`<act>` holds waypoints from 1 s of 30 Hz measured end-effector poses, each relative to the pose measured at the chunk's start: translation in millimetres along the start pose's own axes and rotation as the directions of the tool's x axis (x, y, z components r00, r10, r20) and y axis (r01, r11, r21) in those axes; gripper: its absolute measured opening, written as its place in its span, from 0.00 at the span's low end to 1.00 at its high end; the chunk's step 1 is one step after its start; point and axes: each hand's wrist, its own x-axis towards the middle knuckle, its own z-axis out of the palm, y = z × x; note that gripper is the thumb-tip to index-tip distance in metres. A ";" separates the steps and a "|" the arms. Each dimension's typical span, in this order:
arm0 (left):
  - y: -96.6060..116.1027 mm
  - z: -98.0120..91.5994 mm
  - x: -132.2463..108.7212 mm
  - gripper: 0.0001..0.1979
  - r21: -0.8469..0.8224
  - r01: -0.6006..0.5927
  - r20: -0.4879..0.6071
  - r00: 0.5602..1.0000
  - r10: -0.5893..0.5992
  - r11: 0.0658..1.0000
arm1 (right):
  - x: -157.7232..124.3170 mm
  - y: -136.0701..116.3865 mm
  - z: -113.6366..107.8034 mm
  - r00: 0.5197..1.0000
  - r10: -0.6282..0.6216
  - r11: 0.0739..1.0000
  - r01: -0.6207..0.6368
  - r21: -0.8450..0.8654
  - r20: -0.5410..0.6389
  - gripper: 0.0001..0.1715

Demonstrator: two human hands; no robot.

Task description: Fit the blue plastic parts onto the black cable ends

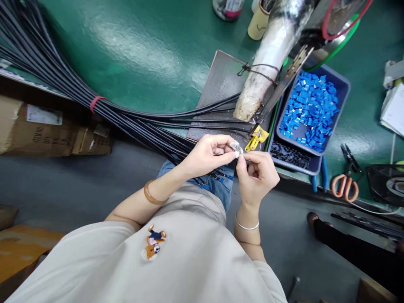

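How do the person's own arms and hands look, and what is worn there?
The left hand and right hand wear no gloves. A smooth brown bangle circles the left forearm, a thin silver-coloured bangle the right wrist. The short sleeves are pale beige.

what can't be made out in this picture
Head view, too small and partly covered by the left hand and right hand: what the white piece is.
Head view, cut off by the left edge: where the black cables lead.
Head view, cut off by the top edge: the rest of the jar.
Head view, hidden under the upper tray: part of the lower tray.
Head view, blurred: the label's print.
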 end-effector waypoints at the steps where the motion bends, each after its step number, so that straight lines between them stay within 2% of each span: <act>1: -0.2 0.9 0.0 0.05 -0.009 0.000 -0.006 1.000 0.000 1.000 | 0.0 0.3 0.2 1.000 0.017 1.000 -0.017 0.010 0.008 0.04; 5: 1.4 3.2 -0.9 0.07 -0.033 0.020 -0.025 0.999 -0.021 0.999 | 1.6 2.2 -2.7 0.975 0.213 0.965 -0.220 0.143 0.064 0.07; 7: 2.9 3.0 -1.0 0.06 -0.045 0.044 -0.036 0.998 -0.045 0.998 | 2.2 3.3 -4.9 0.969 0.244 0.949 -0.247 0.197 0.038 0.07; 9: 4.2 2.3 -0.6 0.06 -0.049 0.069 -0.031 0.997 -0.070 0.996 | 2.1 3.9 -6.5 0.974 0.227 0.954 -0.222 0.201 -0.004 0.04; 12: 5.0 1.7 0.4 0.06 -0.045 0.082 -0.024 0.996 -0.083 0.996 | 1.3 3.4 -6.8 0.987 0.155 0.982 -0.150 0.114 -0.034 0.02; 16: 4.2 1.9 1.2 0.06 -0.022 0.069 -0.022 0.997 -0.069 0.997 | 1.0 2.4 -4.5 0.997 0.076 0.997 -0.075 0.036 -0.034 0.01; 20: 4.0 2.1 1.7 0.07 -0.007 0.058 -0.006 0.998 -0.058 0.998 | 1.5 3.1 -2.8 0.998 0.050 0.998 -0.048 0.042 -0.032 0.04; 24: 5.8 2.4 2.1 0.07 -0.004 0.069 0.001 0.998 -0.069 0.998 | 1.6 3.2 -2.8 0.998 0.053 0.998 -0.052 0.031 -0.030 0.02; 30: 5.3 2.5 2.0 0.07 -0.034 0.077 0.020 0.997 -0.077 0.996 | 3.4 0.6 -2.6 0.988 0.153 0.984 -0.155 0.085 0.027 0.05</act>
